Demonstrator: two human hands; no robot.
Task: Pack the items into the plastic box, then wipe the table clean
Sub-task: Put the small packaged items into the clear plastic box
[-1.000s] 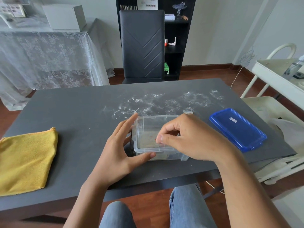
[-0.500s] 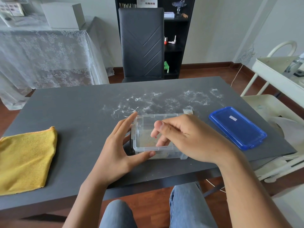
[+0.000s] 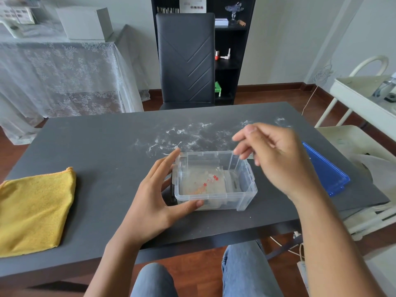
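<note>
A clear plastic box [image 3: 246, 185] stands near the front edge of the dark grey table [image 3: 102, 142]. Inside lie pale translucent packets, one with small red marks [image 3: 211, 181]. My left hand [image 3: 154, 200] grips the box's left side, thumb on the front wall, fingers along the left wall. My right hand [image 3: 276, 159] hovers above the box's right rear corner, fingers loosely curled and apart, nothing in it. White powdery smears [image 3: 192, 136] cover the table behind the box. A folded yellow cloth [image 3: 32, 211] lies at the left.
The box's blue lid [image 3: 327, 170] lies on the table's right edge, partly behind my right hand. A black chair [image 3: 185, 61] stands at the far side. A white stool and rack [image 3: 364, 99] sit close on the right. My knees are under the front edge.
My right hand has lifted out of the box and moved up and to the right. The packets inside now show. My left hand has stayed on the box.
</note>
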